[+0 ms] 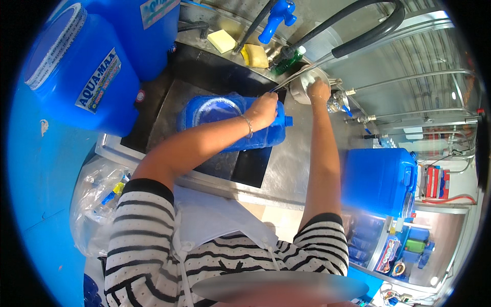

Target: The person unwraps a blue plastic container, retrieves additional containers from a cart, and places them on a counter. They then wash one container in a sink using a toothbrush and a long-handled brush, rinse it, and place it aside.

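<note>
A wet blue plastic water jug [264,134] lies on its side over the basin of a stainless-steel sink [291,153], its capped spout pointing right. My left hand [264,110] is closed around the jug's handle area near the spray hose's thin metal tube. My right hand [319,91] reaches into a pale round pot [301,90] on the counter right of the basin; its fingers are partly hidden inside, and what they hold cannot be made out. A yellow sponge [221,41] and a second sponge [257,56] sit on the back ledge.
Large blue water containers [88,80] stand at the left, and another blue jug [378,180] is on the right counter. Behind the sink are a green bottle [287,63], a blue spray-gun handle [277,19] and a thick black hose [364,23]. Plastic bags [92,215] hang at lower left.
</note>
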Demonstrator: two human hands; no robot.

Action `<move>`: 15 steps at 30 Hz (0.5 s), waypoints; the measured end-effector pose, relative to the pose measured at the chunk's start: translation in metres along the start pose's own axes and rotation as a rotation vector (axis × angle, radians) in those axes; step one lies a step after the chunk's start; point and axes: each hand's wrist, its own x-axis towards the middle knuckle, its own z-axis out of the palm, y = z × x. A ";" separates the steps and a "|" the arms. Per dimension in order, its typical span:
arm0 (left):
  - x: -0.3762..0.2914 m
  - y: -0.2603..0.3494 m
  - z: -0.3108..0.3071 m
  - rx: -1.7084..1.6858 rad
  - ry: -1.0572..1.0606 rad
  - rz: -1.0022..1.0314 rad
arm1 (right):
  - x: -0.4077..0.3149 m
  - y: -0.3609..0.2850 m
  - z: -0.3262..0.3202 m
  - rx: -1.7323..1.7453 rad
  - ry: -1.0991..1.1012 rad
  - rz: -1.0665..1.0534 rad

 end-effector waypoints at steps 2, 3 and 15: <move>0.003 -0.001 0.003 0.017 0.032 -0.040 | 0.012 0.016 0.016 -0.037 -0.187 0.042; 0.006 -0.003 0.004 0.029 0.054 -0.043 | 0.015 0.023 0.019 -0.046 -0.161 -0.049; 0.036 -0.016 0.012 0.094 0.133 0.060 | -0.096 0.042 -0.082 0.036 0.024 -0.079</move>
